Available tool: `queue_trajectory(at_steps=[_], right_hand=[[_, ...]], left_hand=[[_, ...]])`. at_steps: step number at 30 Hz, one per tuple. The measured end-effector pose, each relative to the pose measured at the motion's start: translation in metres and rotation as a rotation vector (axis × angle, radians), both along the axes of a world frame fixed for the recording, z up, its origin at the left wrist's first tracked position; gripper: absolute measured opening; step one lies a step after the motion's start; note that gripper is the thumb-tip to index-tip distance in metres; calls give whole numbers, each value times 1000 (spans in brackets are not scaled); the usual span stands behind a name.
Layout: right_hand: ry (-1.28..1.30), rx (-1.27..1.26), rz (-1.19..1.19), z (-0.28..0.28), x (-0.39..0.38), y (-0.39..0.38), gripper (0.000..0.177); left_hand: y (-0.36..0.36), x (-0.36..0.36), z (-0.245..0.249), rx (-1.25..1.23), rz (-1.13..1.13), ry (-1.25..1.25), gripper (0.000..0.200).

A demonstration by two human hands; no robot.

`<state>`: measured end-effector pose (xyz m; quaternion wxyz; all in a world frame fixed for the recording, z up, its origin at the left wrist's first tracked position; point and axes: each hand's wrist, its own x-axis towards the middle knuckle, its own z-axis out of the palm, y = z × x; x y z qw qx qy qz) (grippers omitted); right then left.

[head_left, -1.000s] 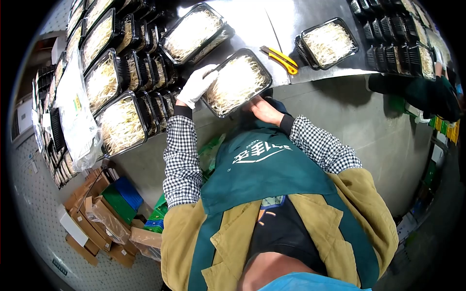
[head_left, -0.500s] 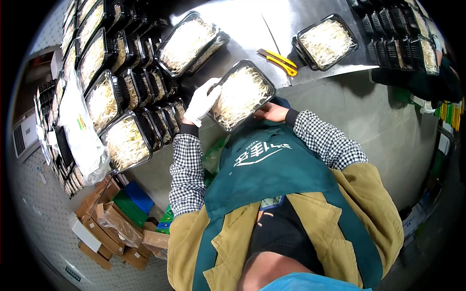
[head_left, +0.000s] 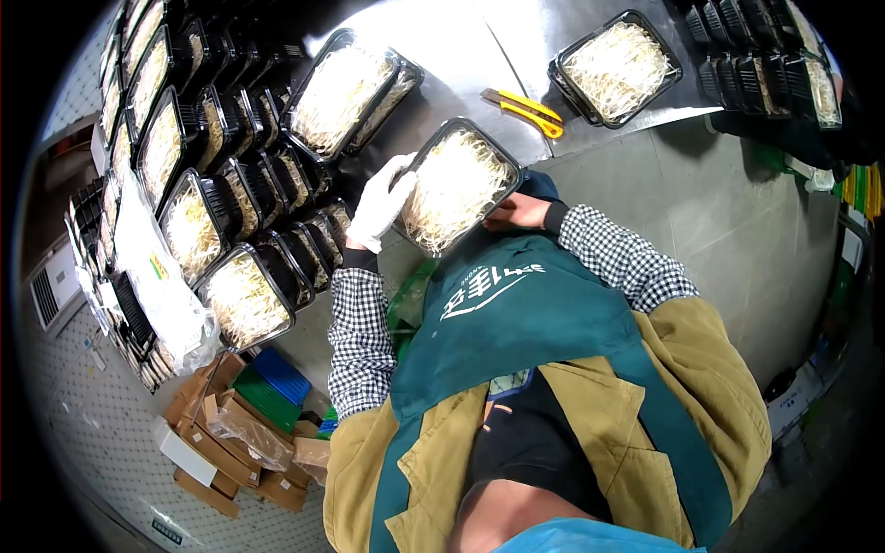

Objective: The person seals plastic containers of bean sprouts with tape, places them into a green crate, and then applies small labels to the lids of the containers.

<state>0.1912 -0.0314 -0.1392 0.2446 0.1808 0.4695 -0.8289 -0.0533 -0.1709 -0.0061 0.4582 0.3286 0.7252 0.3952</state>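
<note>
A black tray of bean sprouts (head_left: 458,189) is held tilted in front of the green apron, at the edge of the metal table. My left hand (head_left: 381,203), in a white glove, grips its left side. At the lower right edge of the same tray, my right hand (head_left: 519,212) is bare, its fingers partly hidden beneath the tray. Just beyond lies a yellow utility knife (head_left: 527,111) on the table. Another sprout tray (head_left: 339,97) rests on a second one at the upper left, and a further stacked tray (head_left: 616,72) sits at the upper right.
Rows of stacked sprout trays (head_left: 244,300) fill the left side, with a clear plastic bag (head_left: 166,276) against them. More black trays (head_left: 756,83) stand at the far right beside a person's dark sleeve. Cardboard boxes (head_left: 217,442) lie on the floor at lower left.
The view has shifted slightly, so the stacks at left appear lower. Both hands keep the tray in nearly the same place.
</note>
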Motion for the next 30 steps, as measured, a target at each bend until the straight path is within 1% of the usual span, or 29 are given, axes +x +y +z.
queue_trajectory(at_steps=[2, 3, 5, 6, 7, 8, 9, 12, 14, 16, 18, 19, 20, 22, 23, 24, 26, 27, 28, 29, 30], right_hand=[[105, 92, -51, 6, -8, 0, 33], [121, 97, -47, 5, -12, 2, 39], [327, 285, -192, -9, -18, -10, 40], [427, 384, -262, -14, -19, -14, 40], [424, 571, -211, -19, -20, -13, 39], [424, 656, -174, -16, -22, -11, 39], [431, 687, -163, -14, -23, -11, 39], [437, 734, -137, -12, -17, -12, 39], [441, 776, -129, -9, -11, -11, 39], [442, 810, -110, -4, 1, -11, 39], [438, 822, -91, 3, 15, -13, 38], [433, 825, -79, 6, 23, -13, 38], [433, 826, -63, 9, 30, -13, 38], [437, 829, -34, 11, 43, -16, 38], [442, 835, -24, 10, 47, -18, 38], [453, 850, -16, 8, 49, -20, 38], [463, 880, -20, 1, 46, -24, 38], [463, 893, -29, -3, 41, -26, 38], [469, 908, -45, -7, 36, -27, 38], [347, 785, -68, -7, 30, -26, 38], [418, 868, -80, -17, 27, -30, 39]], left_hand=[[0, -1, 0, -1, 7, -38, 32], [-2, -2, -2, -4, 19, -109, 32], [1, -4, -4, -5, 37, -254, 32], [4, -6, -2, -23, 4, -260, 32], [6, -8, 0, -41, -28, -268, 32], [9, -10, 3, -58, -57, -273, 31], [11, -13, 2, -50, -59, -278, 30], [11, -11, 5, -43, -57, -309, 28], [10, -10, 11, -76, -73, -267, 32], [8, -4, 2, -30, -212, -270, 39], [7, 6, 4, -101, -273, -289, 46], [1, 11, 1, -86, -241, -363, 48], [2, 15, 12, -93, -252, -333, 48], [-1, 18, 27, -47, -174, -433, 48], [0, 17, 35, -10, -152, -438, 47], [-2, 16, 32, -6, -141, -416, 45], [-1, 13, 8, -22, -113, -388, 42], [3, 10, 1, -78, -124, -349, 40], [8, 7, -6, -100, -90, -377, 38], [15, 4, -6, -71, -83, -395, 39], [22, 0, -4, -43, -74, -415, 39]])
